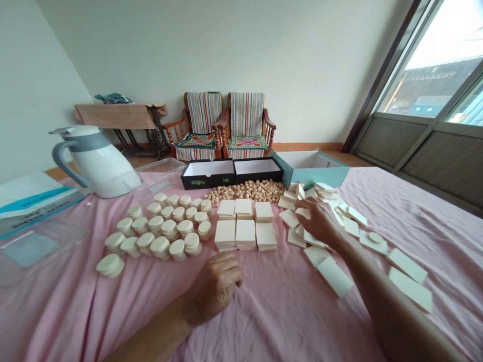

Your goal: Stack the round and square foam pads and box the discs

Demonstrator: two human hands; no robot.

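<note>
My right hand (319,222) reaches into a loose, jumbled heap of cream square tiles (334,276), its fingers curled down on one pale tile (303,213). Resting on the pink cloth, my left hand (217,281) is closed in a loose fist, with nothing showing in it. Just beyond it stand neat stacks of square tiles (225,234) in two rows. To the left are many short stacks of cream round discs (160,246). One small disc (375,237) lies on top of a tile at the right.
Small round tan pieces (247,191) are heaped before two black boxes (207,180) and a light blue box (319,176). At left stand a white-and-grey jug (107,166), clear plastic containers (41,246) and a blue-and-white package (33,201). Pink cloth (279,306) covers the surface.
</note>
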